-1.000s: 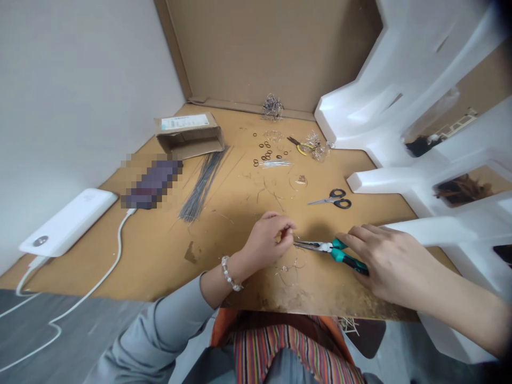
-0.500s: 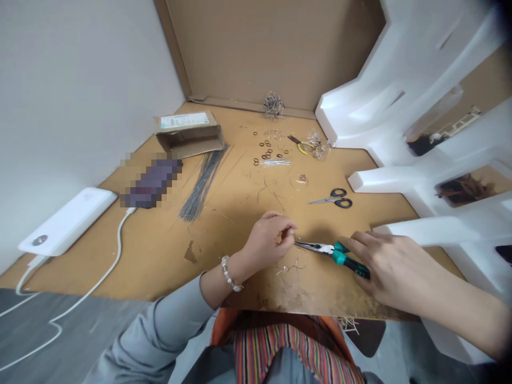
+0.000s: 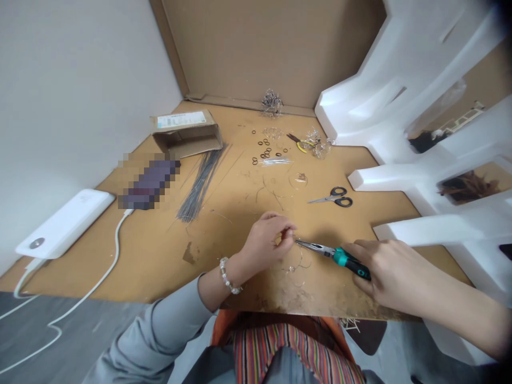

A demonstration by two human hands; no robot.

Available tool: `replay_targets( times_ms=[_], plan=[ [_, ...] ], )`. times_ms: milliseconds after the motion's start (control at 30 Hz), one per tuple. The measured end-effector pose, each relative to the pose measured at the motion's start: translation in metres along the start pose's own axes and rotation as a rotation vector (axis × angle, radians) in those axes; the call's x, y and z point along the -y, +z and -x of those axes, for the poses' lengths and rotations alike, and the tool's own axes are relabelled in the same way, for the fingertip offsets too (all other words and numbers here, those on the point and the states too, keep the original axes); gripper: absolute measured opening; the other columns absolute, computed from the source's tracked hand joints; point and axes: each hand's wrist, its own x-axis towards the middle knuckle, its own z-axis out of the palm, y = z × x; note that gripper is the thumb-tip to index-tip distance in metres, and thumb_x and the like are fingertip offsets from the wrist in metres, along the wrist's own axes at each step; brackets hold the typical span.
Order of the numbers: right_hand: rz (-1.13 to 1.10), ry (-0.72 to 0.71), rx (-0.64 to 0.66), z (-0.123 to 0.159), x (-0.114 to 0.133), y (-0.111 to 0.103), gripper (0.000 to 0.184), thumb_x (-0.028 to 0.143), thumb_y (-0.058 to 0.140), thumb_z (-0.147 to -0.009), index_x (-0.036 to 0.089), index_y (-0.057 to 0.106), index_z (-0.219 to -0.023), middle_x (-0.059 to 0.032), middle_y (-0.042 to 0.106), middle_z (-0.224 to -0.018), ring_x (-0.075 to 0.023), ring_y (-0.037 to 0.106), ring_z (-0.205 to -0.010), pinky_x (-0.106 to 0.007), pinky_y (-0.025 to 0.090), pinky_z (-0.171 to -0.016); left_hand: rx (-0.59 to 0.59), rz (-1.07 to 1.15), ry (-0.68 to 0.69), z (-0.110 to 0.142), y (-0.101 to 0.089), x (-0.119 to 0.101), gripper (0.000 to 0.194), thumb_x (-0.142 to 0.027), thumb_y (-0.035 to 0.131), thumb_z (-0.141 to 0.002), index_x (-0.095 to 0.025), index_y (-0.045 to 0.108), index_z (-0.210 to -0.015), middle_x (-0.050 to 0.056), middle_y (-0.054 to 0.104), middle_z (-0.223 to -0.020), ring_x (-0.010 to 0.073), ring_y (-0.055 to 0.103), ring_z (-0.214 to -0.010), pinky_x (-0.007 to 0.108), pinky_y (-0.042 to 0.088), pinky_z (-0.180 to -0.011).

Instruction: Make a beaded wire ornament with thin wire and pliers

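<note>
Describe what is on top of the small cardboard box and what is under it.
A white label lies on top of the cardboard box. Grey wires reach its lower front edge; whether any continue underneath is hidden by the box.

Pliers (image 3: 340, 257) in the right hand (image 3: 390, 266).

Green and black pliers (image 3: 347, 260), gray sleeve (image 3: 160, 325), yellow-handled cutters (image 3: 301, 144), multicolored striped cloth (image 3: 276, 349).
</note>
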Motion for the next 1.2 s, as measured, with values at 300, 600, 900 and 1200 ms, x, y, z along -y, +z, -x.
replay_targets(
  times_ms=[300,600,900,1200],
  plan=[
    [-0.129,0.036,0.09,-0.003,-0.004,0.0,0.02,0.019,0.048,-0.071,0.022,0.056,-0.089,-0.0019,0.063,-0.073,-0.0182,0.059,-0.06,-0.028,0.032,-0.053,0.006,0.062,-0.124,0.002,0.001,0.001,0.014,-0.009,0.05,-0.073,-0.019,0.059,-0.075,0.0,0.066,-0.071,0.0129,0.06,-0.07,0.029,0.047,-0.077],
    [-0.018,-0.014,-0.034,-0.001,-0.018,0.001,0.025,0.019,0.051,-0.068,0.019,0.059,-0.092,-0.0041,0.062,-0.078,-0.0174,0.057,-0.063,-0.028,0.032,-0.055,0.004,0.225,-0.3,0.005,0.006,0.008,0.01,-0.014,0.053,-0.075,-0.018,0.062,-0.078,0.0,0.066,-0.072,0.0116,0.061,-0.069,0.024,0.049,-0.068],
    [0.003,0.014,-0.03,0.002,-0.02,0.001,0.026,0.021,0.051,-0.069,0.019,0.059,-0.094,-0.005,0.062,-0.079,-0.0196,0.058,-0.067,-0.03,0.036,-0.058,0.045,0.495,-0.386,0.001,0.005,0.007,0.006,-0.017,0.054,-0.077,-0.016,0.059,-0.079,0.001,0.064,-0.07,0.0093,0.058,-0.062,0.023,0.049,-0.064],
    [0.081,0.023,-0.091,0.01,-0.025,-0.013,0.028,0.019,0.05,-0.075,0.016,0.057,-0.101,-0.01,0.063,-0.081,-0.022,0.059,-0.063,-0.033,0.038,-0.054,0.245,0.345,-0.431,-0.004,0.001,0.022,0.005,-0.019,0.062,-0.072,-0.016,0.066,-0.071,0.002,0.06,-0.077,0.0109,0.057,-0.07,0.023,0.047,-0.066]
  ],
)
